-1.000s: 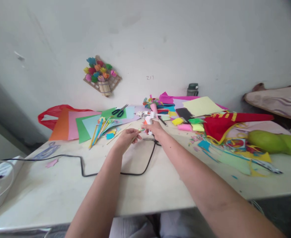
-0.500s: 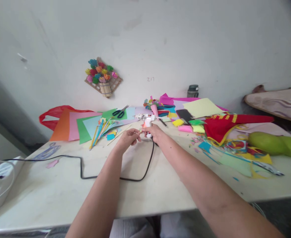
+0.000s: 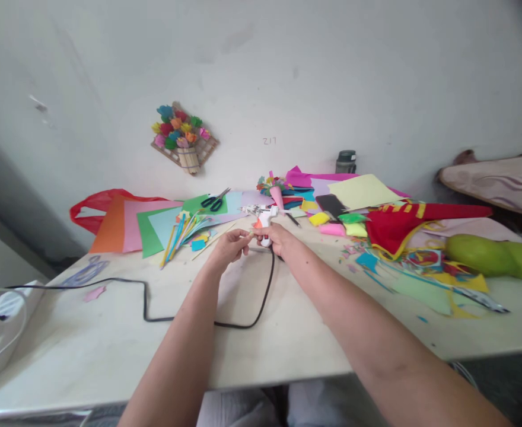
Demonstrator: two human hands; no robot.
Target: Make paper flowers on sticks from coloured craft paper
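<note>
My left hand [image 3: 233, 246] is closed in a pinch, fingertips together around something pale and too small to name. My right hand [image 3: 275, 235] is closed too, its thumb and index finger touching the left fingertips at that same small piece. Directly behind the right fingers is a white hot glue gun [image 3: 269, 218] with an orange trigger, its nozzle to the left; whether the right hand touches its handle cannot be made out. From the handle, a black cord [image 3: 267, 290] curves down and away left across the table [image 3: 283, 347]. Thin sticks [image 3: 214, 242] lie left of my hands.
Coloured paper sheets [image 3: 123, 219], scissors [image 3: 215, 200] and paper strips [image 3: 181, 237] lie at the left back. A phone [image 3: 330, 206], clay packets [image 3: 332, 229], red cloth [image 3: 392, 231] and paper scraps [image 3: 425, 293] cover the right. A power strip [image 3: 7, 314] sits at the left edge.
My fingertips have drawn slightly closer together, and the small pale piece between them shows less. The glue gun and the other things have stayed in place.
</note>
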